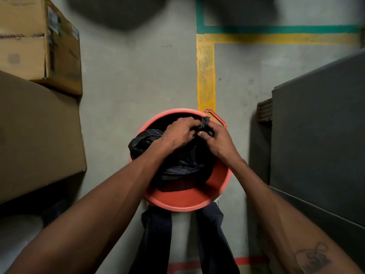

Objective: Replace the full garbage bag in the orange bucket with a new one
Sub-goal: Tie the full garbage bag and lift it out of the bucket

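Over orange bucket (183, 200), both hands, left hand (177, 135) and right hand (219, 139), pinch black bag (177, 167) top. Best pull knot tight before lifting.

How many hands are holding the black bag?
2. The left hand grips the bunched top of the black bag from the left; the right hand pinches it from the right, both above the orange bucket. No other hands show.

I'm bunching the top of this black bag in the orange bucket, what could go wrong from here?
The left hand and right hand pinch only the gathered neck of the black bag; thin plastic might tear or slip when lifted. The orange bucket is unheld, so it may lift or tip.
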A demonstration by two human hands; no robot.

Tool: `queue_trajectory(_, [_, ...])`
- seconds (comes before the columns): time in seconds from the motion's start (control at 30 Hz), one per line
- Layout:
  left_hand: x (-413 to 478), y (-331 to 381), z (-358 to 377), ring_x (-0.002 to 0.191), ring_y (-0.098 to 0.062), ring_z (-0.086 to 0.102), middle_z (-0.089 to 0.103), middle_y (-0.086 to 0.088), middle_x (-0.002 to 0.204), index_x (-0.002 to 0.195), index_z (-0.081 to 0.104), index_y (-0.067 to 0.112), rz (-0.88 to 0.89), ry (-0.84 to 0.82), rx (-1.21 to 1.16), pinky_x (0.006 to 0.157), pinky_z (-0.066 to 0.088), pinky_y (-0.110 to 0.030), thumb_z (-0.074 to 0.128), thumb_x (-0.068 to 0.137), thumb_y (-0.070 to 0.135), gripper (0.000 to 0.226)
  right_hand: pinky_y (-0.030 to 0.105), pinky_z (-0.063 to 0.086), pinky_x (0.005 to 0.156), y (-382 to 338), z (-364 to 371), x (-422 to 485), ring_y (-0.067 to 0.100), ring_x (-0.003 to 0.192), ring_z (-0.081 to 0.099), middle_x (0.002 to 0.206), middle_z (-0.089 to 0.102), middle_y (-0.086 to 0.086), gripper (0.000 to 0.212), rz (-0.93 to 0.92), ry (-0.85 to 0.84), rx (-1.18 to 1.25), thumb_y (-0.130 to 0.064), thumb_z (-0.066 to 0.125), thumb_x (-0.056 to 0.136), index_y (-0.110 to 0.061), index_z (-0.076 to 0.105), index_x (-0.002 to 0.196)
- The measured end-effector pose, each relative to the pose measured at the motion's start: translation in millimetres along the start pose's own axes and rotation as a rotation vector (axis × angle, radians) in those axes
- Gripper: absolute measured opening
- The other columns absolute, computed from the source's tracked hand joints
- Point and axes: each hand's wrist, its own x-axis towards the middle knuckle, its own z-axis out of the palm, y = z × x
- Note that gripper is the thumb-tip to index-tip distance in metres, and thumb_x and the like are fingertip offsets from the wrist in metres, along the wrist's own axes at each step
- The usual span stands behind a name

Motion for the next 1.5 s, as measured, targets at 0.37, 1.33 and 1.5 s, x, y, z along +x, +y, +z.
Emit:
queue_trajectory(0.37, [-13.2,-26.4,-11.9,0.099,-0.033,0.065,0.07,-0.008,0.103,0.101,0.067,0.029,-0.215,0.11,-0.007,0.083,0.053,-0.045,0.062,0.074,0.017,0.031,0.055,0.058,0.071,-4.4,-1.5,2.1,0.033,0.076,0.068,0.073,0.068,0.007,0.014,0.3,0.311,0.06,-0.028,0.059,0.082,-0.016,0.066,0.08])
queue_trajectory(1.33, [-54.0,-25.6,28.4,0.089,-0.032,0.067,0.071,-0.01,0.086,0.09,0.07,0.013,-0.222,0.127,-0.203,0.07,0.046,-0.029,0.063,0.079,0.009,0.014,0.027,0.042,0.063,-12.4,34.8,1.7,0.011,0.067,0.058,0.073,0.065,-0.002,0.006,0.116,-0.17,-0.267,-0.02,0.073,0.085,-0.017,0.068,0.085])
queue_trajectory(1.5, [-63.9,-39.7,30.9,0.103,-0.034,0.065,0.07,-0.008,0.109,0.111,0.069,0.023,-0.543,0.361,-0.098,0.084,0.052,-0.04,0.054,0.077,0.003,0.041,0.024,0.04,0.073,-10.0,20.9,8.2,0.028,0.092,0.066,0.096,0.072,0.013,0.017,0.209,0.096,-0.327,-0.022,0.065,0.088,-0.009,0.069,0.099])
